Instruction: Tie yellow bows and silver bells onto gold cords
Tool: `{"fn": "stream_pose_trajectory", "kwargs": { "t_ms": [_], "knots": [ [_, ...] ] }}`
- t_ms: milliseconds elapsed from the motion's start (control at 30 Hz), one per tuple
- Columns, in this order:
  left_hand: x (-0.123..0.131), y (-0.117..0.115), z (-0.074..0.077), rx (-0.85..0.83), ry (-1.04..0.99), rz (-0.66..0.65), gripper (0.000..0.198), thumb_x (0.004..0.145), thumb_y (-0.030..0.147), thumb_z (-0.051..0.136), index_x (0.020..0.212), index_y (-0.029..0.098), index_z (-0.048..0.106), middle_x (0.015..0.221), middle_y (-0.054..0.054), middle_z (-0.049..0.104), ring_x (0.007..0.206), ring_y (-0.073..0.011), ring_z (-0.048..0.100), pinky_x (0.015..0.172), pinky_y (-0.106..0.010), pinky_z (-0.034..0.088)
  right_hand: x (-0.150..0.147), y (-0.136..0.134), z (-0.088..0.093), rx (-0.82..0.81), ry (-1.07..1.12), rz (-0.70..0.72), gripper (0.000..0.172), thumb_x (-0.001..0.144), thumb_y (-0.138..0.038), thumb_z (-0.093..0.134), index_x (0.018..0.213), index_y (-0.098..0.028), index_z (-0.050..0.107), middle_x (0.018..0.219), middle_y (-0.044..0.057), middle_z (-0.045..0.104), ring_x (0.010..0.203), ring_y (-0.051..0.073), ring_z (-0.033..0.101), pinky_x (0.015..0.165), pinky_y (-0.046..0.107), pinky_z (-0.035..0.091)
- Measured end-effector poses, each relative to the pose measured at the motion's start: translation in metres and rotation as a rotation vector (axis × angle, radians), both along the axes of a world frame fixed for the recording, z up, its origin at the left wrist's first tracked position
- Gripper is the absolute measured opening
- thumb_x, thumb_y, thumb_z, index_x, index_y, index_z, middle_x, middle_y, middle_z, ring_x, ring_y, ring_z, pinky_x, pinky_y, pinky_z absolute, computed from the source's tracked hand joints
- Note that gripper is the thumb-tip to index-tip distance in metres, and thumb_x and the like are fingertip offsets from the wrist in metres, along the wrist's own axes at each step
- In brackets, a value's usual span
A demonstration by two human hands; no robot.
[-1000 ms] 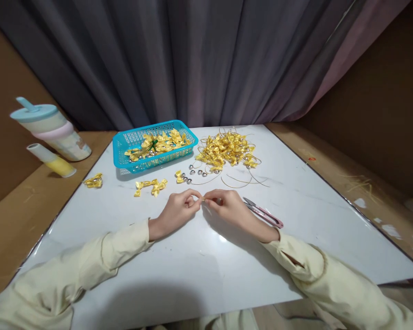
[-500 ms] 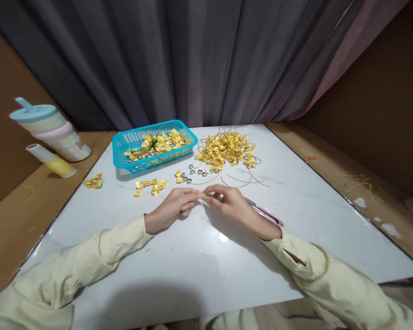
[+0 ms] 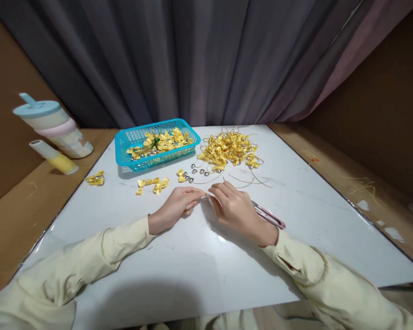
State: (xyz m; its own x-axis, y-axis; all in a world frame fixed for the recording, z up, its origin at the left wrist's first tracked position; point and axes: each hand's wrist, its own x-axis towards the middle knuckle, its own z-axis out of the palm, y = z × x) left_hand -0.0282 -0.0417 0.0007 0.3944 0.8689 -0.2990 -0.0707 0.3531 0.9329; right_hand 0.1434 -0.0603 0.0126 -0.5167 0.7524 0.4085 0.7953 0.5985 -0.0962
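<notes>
Head view is showing both hands working at the centre of the frame on a glossy white tabletop point(image 3: 296, 215). The left hand point(image 3: 175, 208) is lying knuckles-up with thumb and forefinger drawn together, pinching a small piece point(image 3: 205, 195). The right hand point(image 3: 237, 208) is arching over, its curled fingertips closing on the same small piece from the other side. That piece is sitting exactly where the two sets of fingertips are meeting, and it is too small to identify. Judged progress: a tangled heap point(image 3: 229, 150) of satin yellow bows on looping gold cord is lying at upper centre, and a turquoise lattice basket point(image 3: 158, 160) to its left is holding more bows, so a good share is appearing finished. Round silver bells point(image 3: 199, 172) and loose bows point(image 3: 153, 184) lying just beyond the fingers are suggesting that more pieces are waiting. Pink-handled snips point(image 3: 271, 219) are lying just right of the right hand, partly hidden by it. A lidded pastel tumbler point(image 3: 55, 128) is standing at upper left.
</notes>
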Motion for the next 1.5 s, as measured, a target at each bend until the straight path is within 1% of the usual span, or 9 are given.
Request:
{"fn": "stream_pose_trajectory", "kwargs": {
  "t_ms": [200,367,567,767,933,1000,1200,1367,1500],
  "knots": [
    [0.001,-0.001,0.001,0.007,0.013,0.017,0.023,0.074,0.036,0.063,0.077,0.014,0.058,0.044,0.011,0.028,0.035,-0.0023,0.018,0.037,-0.019,0.010,-0.001,-0.002,0.001,0.053,-0.039,0.025,0.016,0.082,-0.011,0.044,0.086,-0.014,0.060,0.088,0.008,0.063,0.081,0.020,0.050,0.058,0.030,0.034],
    [0.002,-0.001,0.001,0.006,0.018,0.026,0.020,0.074,0.033,0.062,0.075,0.013,0.058,0.043,0.011,0.028,0.035,-0.0024,0.018,0.037,-0.019,0.010,-0.002,0.001,-0.004,0.076,-0.115,0.042,0.018,0.084,-0.012,0.044,0.084,-0.014,0.061,0.085,0.008,0.063,0.079,0.020,0.049,0.056,0.031,0.031],
    [0.004,-0.002,0.003,0.008,0.031,0.034,0.018,0.075,0.031,0.062,0.073,0.013,0.058,0.043,0.010,0.028,0.036,-0.0024,0.019,0.038,-0.019,0.011,-0.003,0.002,-0.007,0.056,-0.148,0.031,0.018,0.084,-0.013,0.044,0.083,-0.014,0.062,0.084,0.008,0.063,0.079,0.020,0.048,0.056,0.031,0.030],
    [0.006,-0.002,0.004,0.026,0.050,0.044,0.018,0.074,0.029,0.062,0.072,0.012,0.057,0.042,0.010,0.029,0.035,-0.0024,0.021,0.037,-0.019,0.012,-0.003,0.003,-0.008,0.014,-0.158,0.049,0.020,0.078,-0.006,0.043,0.084,-0.012,0.061,0.081,0.009,0.061,0.078,0.020,0.047,0.054,0.029,0.029],
    [0.004,-0.002,0.003,0.025,0.057,0.038,0.017,0.075,0.028,0.061,0.072,0.013,0.057,0.043,0.010,0.029,0.036,-0.0026,0.021,0.038,-0.020,0.012,-0.002,0.004,-0.008,0.000,-0.209,0.053,0.018,0.080,-0.006,0.043,0.087,-0.013,0.059,0.084,0.009,0.060,0.079,0.020,0.047,0.053,0.028,0.027],
    [0.003,-0.002,0.003,0.018,0.054,0.022,0.016,0.076,0.028,0.060,0.074,0.013,0.058,0.043,0.010,0.029,0.036,-0.0029,0.021,0.038,-0.020,0.012,-0.001,0.005,-0.008,0.007,-0.227,0.049,0.017,0.081,-0.006,0.043,0.086,-0.013,0.058,0.084,0.009,0.060,0.079,0.020,0.047,0.052,0.028,0.026],
    [-0.003,0.002,0.005,-0.002,0.007,-0.113,0.015,0.077,0.025,0.059,0.081,0.012,0.062,0.043,0.009,0.030,0.038,-0.0037,0.020,0.039,-0.021,0.013,0.001,0.006,-0.005,-0.009,-0.217,0.012,0.018,0.079,-0.004,0.042,0.083,-0.014,0.056,0.081,0.008,0.059,0.077,0.019,0.048,0.052,0.029,0.024],
    [-0.004,0.003,0.005,-0.003,-0.002,-0.112,0.020,0.077,0.022,0.058,0.093,0.011,0.065,0.043,0.009,0.030,0.038,-0.0040,0.020,0.039,-0.022,0.012,0.002,0.007,-0.004,-0.033,-0.201,-0.004,0.018,0.071,-0.005,0.044,0.079,-0.014,0.057,0.077,0.007,0.059,0.075,0.018,0.049,0.052,0.029,0.023],
    [-0.006,0.003,0.005,-0.017,-0.011,-0.088,0.023,0.077,0.020,0.057,0.097,0.012,0.064,0.042,0.009,0.030,0.037,-0.0043,0.020,0.039,-0.022,0.012,0.003,0.006,-0.003,-0.055,-0.178,-0.026,0.017,0.072,-0.007,0.043,0.079,-0.014,0.058,0.078,0.006,0.060,0.075,0.018,0.050,0.052,0.029,0.023]
  ]
}}
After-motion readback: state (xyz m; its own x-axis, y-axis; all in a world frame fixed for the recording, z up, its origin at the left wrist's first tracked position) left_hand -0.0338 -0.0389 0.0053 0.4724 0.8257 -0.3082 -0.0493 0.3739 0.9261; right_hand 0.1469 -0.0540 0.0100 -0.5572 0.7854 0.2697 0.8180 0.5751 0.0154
